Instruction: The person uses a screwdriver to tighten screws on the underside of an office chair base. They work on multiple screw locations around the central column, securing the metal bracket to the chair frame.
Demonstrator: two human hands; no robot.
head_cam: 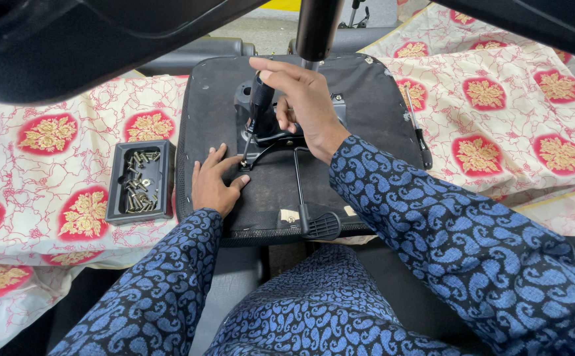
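Right hand (304, 99) is clamped around the black handle of a screwdriver (260, 105). Its long axis runs near upright, tilted slightly, with the tip down at the metal bracket (261, 148) on the upturned seat base (366, 99). Left hand (213, 184) lies flat, fingers spread, holding nothing, thumb touching the bracket just beside the tip. Lever (304, 191) runs toward the near edge. Tray of screws (139, 181) sits left of the seat. A second screwdriver (419, 132) lies at the right edge.

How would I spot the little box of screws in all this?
Find the black upturned chair seat lying on the red-and-cream patterned cloth. Just left of it sits the tray: a small black rectangular dish, the only container, filled with brass-coloured screws.
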